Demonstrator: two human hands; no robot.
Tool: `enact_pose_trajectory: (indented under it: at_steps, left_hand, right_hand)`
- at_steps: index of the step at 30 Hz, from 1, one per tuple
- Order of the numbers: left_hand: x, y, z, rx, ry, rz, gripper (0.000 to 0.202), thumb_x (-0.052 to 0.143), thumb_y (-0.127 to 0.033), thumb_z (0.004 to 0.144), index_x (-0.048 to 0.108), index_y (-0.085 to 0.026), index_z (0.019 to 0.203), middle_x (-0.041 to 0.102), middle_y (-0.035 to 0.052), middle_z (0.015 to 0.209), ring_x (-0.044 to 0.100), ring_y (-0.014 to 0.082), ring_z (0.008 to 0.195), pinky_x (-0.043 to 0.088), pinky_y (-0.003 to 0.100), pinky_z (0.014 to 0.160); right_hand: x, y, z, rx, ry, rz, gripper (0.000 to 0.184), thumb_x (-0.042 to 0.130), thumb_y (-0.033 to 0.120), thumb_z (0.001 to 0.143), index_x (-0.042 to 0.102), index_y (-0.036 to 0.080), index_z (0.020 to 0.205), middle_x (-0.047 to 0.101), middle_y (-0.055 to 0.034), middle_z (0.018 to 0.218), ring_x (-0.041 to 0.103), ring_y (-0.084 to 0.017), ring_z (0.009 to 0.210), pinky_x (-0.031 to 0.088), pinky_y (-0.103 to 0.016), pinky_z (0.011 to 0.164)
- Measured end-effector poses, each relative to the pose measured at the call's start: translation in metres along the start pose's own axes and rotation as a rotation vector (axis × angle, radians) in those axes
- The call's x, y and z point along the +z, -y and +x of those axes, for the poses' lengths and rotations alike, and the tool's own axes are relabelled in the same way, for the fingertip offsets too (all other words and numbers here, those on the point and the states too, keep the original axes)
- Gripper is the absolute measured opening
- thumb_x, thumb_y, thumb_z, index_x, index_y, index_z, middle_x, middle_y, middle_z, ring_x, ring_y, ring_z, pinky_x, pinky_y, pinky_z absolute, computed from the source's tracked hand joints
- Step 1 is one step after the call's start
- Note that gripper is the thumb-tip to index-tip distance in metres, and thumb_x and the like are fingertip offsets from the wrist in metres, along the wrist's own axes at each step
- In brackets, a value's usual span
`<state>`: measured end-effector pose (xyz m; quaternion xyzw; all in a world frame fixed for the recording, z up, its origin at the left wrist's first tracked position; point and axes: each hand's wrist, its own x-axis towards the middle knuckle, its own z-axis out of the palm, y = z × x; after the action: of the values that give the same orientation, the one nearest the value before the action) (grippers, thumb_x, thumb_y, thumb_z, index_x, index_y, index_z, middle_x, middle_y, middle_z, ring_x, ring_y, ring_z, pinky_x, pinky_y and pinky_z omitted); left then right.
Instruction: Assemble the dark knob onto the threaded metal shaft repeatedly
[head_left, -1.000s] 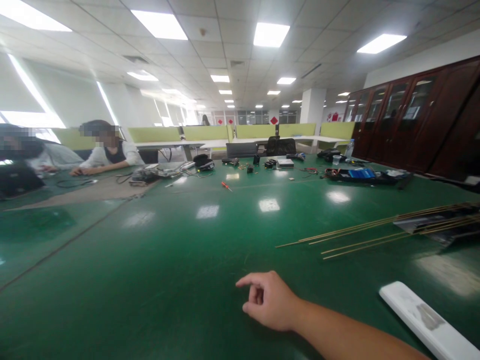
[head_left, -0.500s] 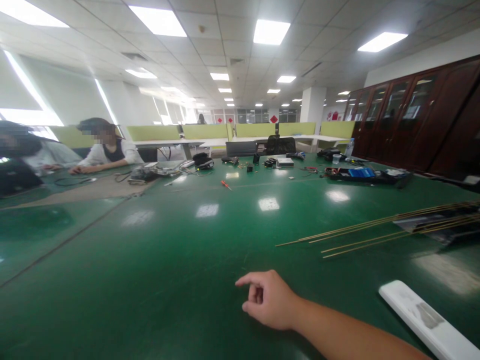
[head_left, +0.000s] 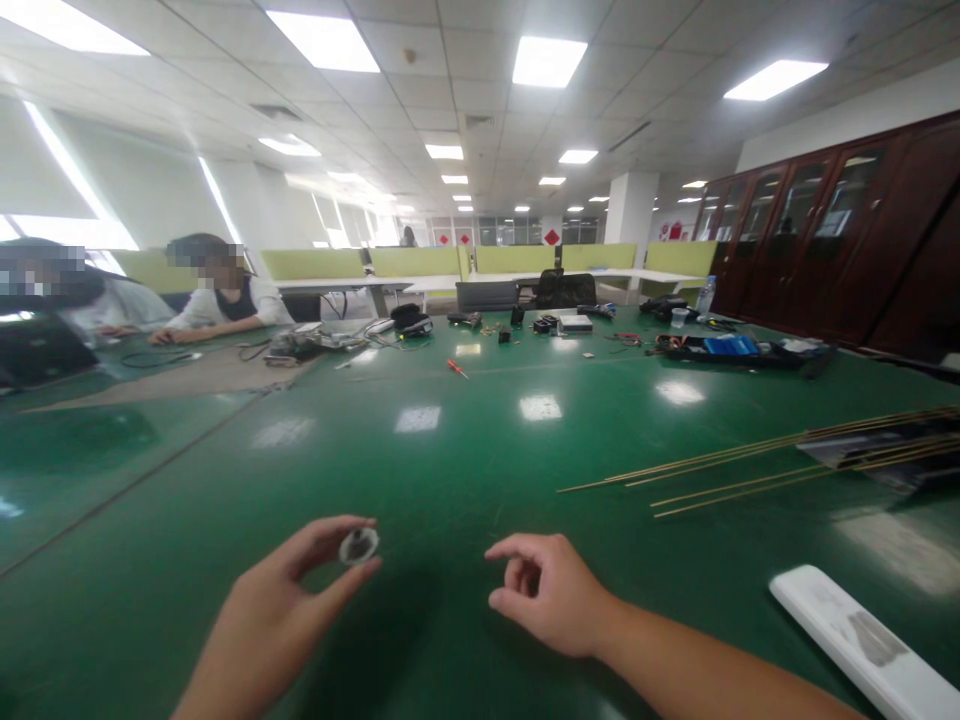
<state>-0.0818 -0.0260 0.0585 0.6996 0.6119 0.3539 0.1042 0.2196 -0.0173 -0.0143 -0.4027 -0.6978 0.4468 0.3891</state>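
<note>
My left hand (head_left: 277, 610) is raised over the green table (head_left: 420, 470) and pinches a small round grey ring-like object (head_left: 359, 546) between thumb and forefinger. My right hand (head_left: 544, 595) rests on the table just to the right of it, fingers loosely curled, forefinger pointing left, with nothing visible in it. The two hands are a short gap apart.
Several thin brass-coloured rods (head_left: 757, 465) lie at the right, reaching onto a dark tray (head_left: 892, 455). A long white flat bar (head_left: 862, 640) lies near the right front edge. A red screwdriver (head_left: 454, 368) and electronics clutter sit far back. Two people (head_left: 217, 300) sit at the far left.
My left hand has come into view from the lower left, holding the small round object. My right hand has stayed nearly in place.
</note>
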Motion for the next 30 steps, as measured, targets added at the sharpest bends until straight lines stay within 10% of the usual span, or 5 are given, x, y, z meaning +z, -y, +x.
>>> enact_pose_trajectory:
  at_steps: [5, 9, 16, 30]
  left_hand:
    - [0.057, -0.051, 0.018, 0.227, 0.249, -0.097, 0.028, 0.07, -0.036, 0.084, 0.073, -0.025, 0.109, 0.075, 0.0044, 0.102, 0.07, 0.0236, 0.094, 0.058, 0.036, 0.087]
    - [0.079, -0.05, 0.006, 0.347, 0.345, -0.114, 0.029, 0.062, -0.032, 0.093, 0.069, -0.028, 0.121, 0.071, 0.006, 0.11, 0.067, 0.0221, 0.103, 0.056, 0.035, 0.091]
    - [0.092, -0.019, -0.008, 0.299, 0.338, -0.097, 0.041, 0.072, -0.031, 0.086, 0.064, -0.03, 0.126, 0.072, 0.0053, 0.119, 0.068, 0.0244, 0.109, 0.054, 0.037, 0.098]
    - [0.096, -0.033, -0.011, 0.294, 0.427, -0.164, 0.02, 0.069, -0.023, 0.086, 0.069, -0.025, 0.106, 0.073, 0.0035, 0.1, 0.069, 0.021, 0.093, 0.054, 0.031, 0.083]
  right_hand:
    - [-0.001, 0.002, 0.001, 0.006, -0.092, -0.044, 0.045, 0.077, 0.017, 0.071, 0.069, 0.019, 0.116, 0.067, -0.0003, 0.091, 0.058, -0.011, 0.065, 0.046, -0.024, 0.062]
    - [0.0, 0.002, 0.002, -0.004, -0.095, -0.087, 0.046, 0.074, 0.011, 0.068, 0.066, 0.019, 0.113, 0.066, 0.0004, 0.093, 0.06, -0.012, 0.067, 0.047, -0.025, 0.065]
    - [0.0, -0.002, 0.001, -0.02, -0.093, -0.11, 0.046, 0.071, 0.009, 0.067, 0.067, 0.022, 0.111, 0.067, 0.0012, 0.091, 0.062, -0.013, 0.068, 0.048, -0.026, 0.069]
    - [-0.001, 0.004, -0.001, 0.004, -0.05, -0.118, 0.022, 0.071, 0.013, 0.07, 0.075, 0.02, 0.091, 0.074, -0.0004, 0.083, 0.066, -0.016, 0.072, 0.048, -0.024, 0.068]
